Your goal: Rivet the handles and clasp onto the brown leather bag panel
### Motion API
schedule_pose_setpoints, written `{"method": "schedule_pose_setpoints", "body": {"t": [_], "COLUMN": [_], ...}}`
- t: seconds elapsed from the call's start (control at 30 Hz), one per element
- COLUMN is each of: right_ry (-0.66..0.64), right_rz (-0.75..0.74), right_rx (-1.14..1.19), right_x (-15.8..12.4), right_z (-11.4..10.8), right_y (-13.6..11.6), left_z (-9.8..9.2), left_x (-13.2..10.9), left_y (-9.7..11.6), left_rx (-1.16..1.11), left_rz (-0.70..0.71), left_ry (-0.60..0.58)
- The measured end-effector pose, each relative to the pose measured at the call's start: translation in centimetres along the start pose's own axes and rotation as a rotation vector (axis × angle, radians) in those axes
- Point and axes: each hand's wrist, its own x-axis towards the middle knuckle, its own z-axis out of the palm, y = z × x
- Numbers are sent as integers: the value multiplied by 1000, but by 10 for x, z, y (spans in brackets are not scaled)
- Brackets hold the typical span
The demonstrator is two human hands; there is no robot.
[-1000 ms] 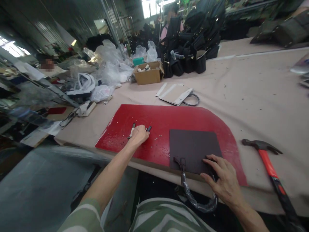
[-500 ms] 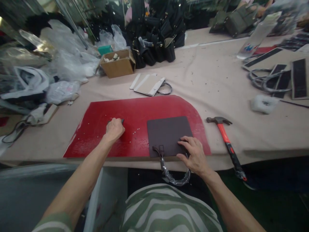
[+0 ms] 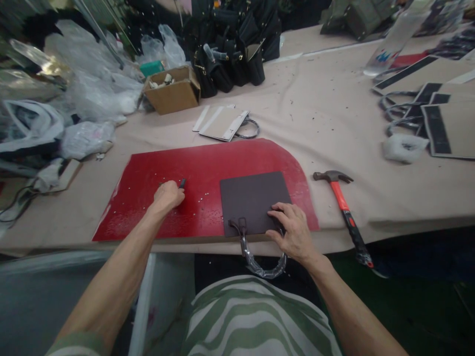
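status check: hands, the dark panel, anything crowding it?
Left hand closed on small dark tool on red board. Right hand flat on dark panel, beside its wrapped handle. Hammer lies apart.

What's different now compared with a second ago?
The left hand has closed over the small dark pieces on the red board; only one dark tip still shows beside it. The view has also swung right. The right hand stays pressed on the dark panel by its wrapped handle, and the hammer lies untouched.

- One red board (image 3: 208, 168) under the fingers.
- One dark panel (image 3: 252, 198) under the right fingers.
- One hammer (image 3: 339, 198) right of them.
- One cardboard box (image 3: 172, 94) far beyond.
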Motion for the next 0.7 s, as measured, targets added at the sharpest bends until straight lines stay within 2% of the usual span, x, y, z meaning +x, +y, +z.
{"method": "schedule_pose_setpoints", "body": {"t": [0.07, 0.13, 0.27, 0.37, 0.43, 0.57, 0.63, 0.7], "right_ry": [-6, -10, -13, -10, -10, -13, -19, -22], "right_rz": [8, 14, 11, 8, 11, 11, 13, 18], "right_rx": [2, 4, 3, 5, 3, -6, -9, -6], "right_x": [0, 0, 0, 0, -1, -1, -1, 0], "right_z": [0, -1, 0, 1, 1, 2, 1, 1], "right_y": [0, 0, 0, 1, 1, 2, 1, 1], "left_z": [4, 10, 26, 40, 48, 63, 68, 70], "left_x": [-8, -20, -57, -88, -106, -127, -131, -132], "left_y": [3, 9, 38, 66, 84, 106, 111, 114], "left_rx": [-87, -329, -1170, -1590, -1711, -1777, -1799, -1822], "left_rz": [35, 52, 109, 152, 166, 191, 215, 266], "left_ry": [67, 86, -123, -271, -336, -449, -431, -352]}}
